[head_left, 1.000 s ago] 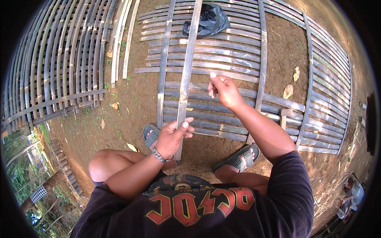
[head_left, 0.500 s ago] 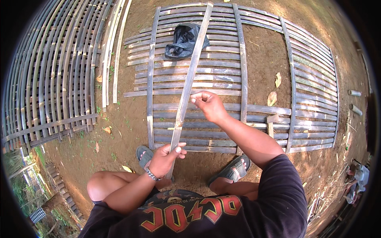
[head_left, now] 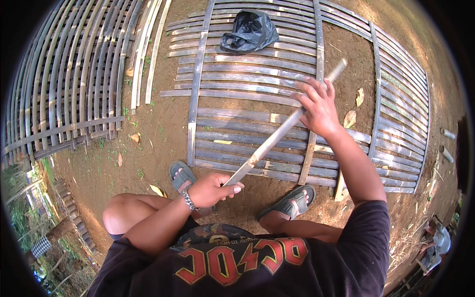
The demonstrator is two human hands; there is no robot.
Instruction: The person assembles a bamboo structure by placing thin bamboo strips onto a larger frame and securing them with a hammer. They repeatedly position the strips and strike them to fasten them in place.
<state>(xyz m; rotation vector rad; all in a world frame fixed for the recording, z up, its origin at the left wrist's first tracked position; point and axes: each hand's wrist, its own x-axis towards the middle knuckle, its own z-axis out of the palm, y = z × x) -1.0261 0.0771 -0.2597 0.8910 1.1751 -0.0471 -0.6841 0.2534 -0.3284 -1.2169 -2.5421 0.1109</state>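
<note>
My left hand (head_left: 213, 190) is closed around the near end of a long, narrow bamboo slat (head_left: 269, 143), just above my knees. The slat slants up to the right, raised over a bamboo lattice panel (head_left: 198, 79) on the ground. Farther along it, my right hand (head_left: 319, 109) wraps loosely across the slat near its far end. Those fingers are bent, slightly apart and a little blurred. The slat's part under that palm is hidden.
A crumpled black plastic bag (head_left: 250, 32) lies on the panel's far part. Another large bamboo lattice (head_left: 74, 74) stands at the left, with loose slats (head_left: 148, 54) beside it. Dry leaves (head_left: 350, 119) dot the dirt. My sandalled feet (head_left: 292, 203) flank the panel's near edge. Another person (head_left: 438, 245) sits far right.
The slat has swung from nearly upright in view to slanting right, its far end coming lower. My right hand has moved right from beside the slat onto it; my left keeps its hold.
</note>
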